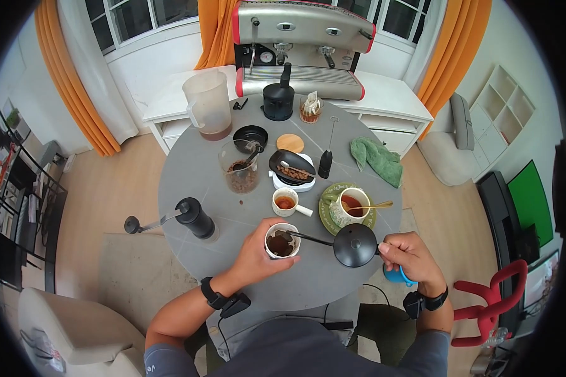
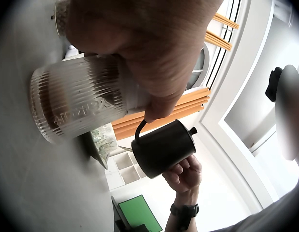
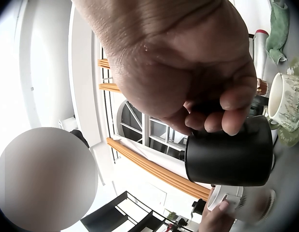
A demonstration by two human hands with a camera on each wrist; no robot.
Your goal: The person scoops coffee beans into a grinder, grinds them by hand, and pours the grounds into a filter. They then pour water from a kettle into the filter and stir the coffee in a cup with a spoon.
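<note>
My left hand [image 1: 258, 254] grips a ribbed glass [image 2: 67, 99] near its top, with brown liquid low inside. In the head view, a paper drip bag [image 1: 282, 242] with dark, wet coffee grounds sits in the glass's mouth. My right hand [image 1: 411, 256] holds a black gooseneck kettle [image 1: 355, 245] by its handle. The kettle's thin spout reaches left, its tip over the grounds. Seen from the left wrist, the kettle [image 2: 164, 149] is tilted and raised above the tabletop. The right wrist view shows fingers [image 3: 231, 99] curled at the kettle's handle, which is mostly hidden.
Just beyond the glass stands a small white cup [image 1: 285, 202] of amber liquid. A patterned cup [image 1: 353, 206] with a golden spoon rests on a green saucer. Farther back are a scale with a dish of coffee beans [image 1: 292, 171] and a jug [image 1: 239, 176]. A grinder [image 1: 196, 218] stands left.
</note>
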